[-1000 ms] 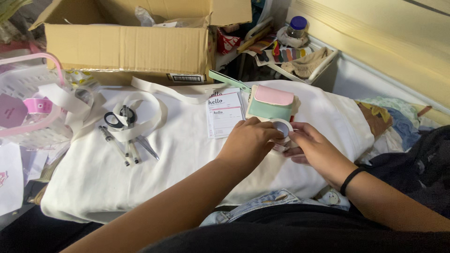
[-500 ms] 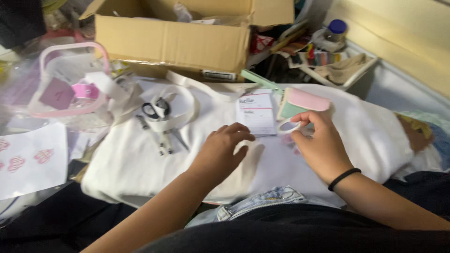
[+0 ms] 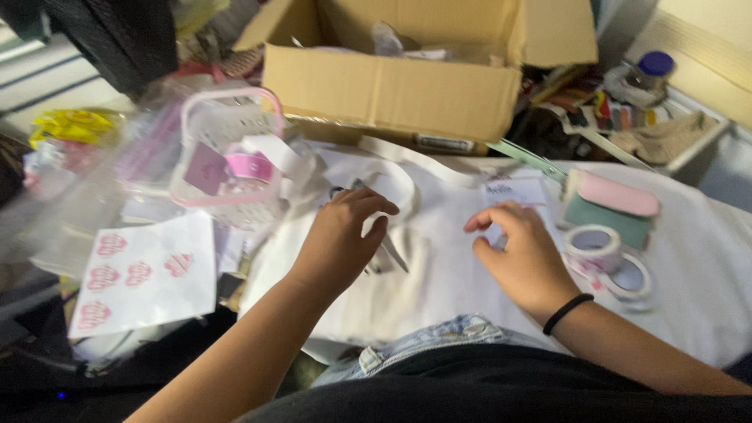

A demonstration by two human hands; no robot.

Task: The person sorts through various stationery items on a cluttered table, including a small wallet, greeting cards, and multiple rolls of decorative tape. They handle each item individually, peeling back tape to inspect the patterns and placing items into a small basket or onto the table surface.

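Hands are resting on the white cloth (image 3: 470, 290). The left hand (image 3: 337, 239) is touching the pens (image 3: 384, 254), loosely curled. The right hand (image 3: 521, 254) is empty, with 2 tape rolls (image 3: 595, 247) lying just to its right.

Home craft corner: cardboard box (image 3: 407, 86), tape rolls (image 3: 593, 247)

The right hand (image 3: 513, 254) is no longer holding the tape roll (image 3: 593, 247); the roll is now lying on the white cloth (image 3: 462, 274) to the right of that hand, touching a second roll (image 3: 629, 278) and just near of the pink and green pouch (image 3: 611, 207). The hand itself is resting open on the cloth, fingers curled, near the printed card (image 3: 513, 190). The left hand (image 3: 338, 239) is reaching further left and far, its fingers now over the scissors (image 3: 376, 251) and pens by the cloth strap (image 3: 395, 184). The view is swinging left, bringing in more of the pink-handled basket (image 3: 227, 157) and the sticker sheet (image 3: 141, 274).
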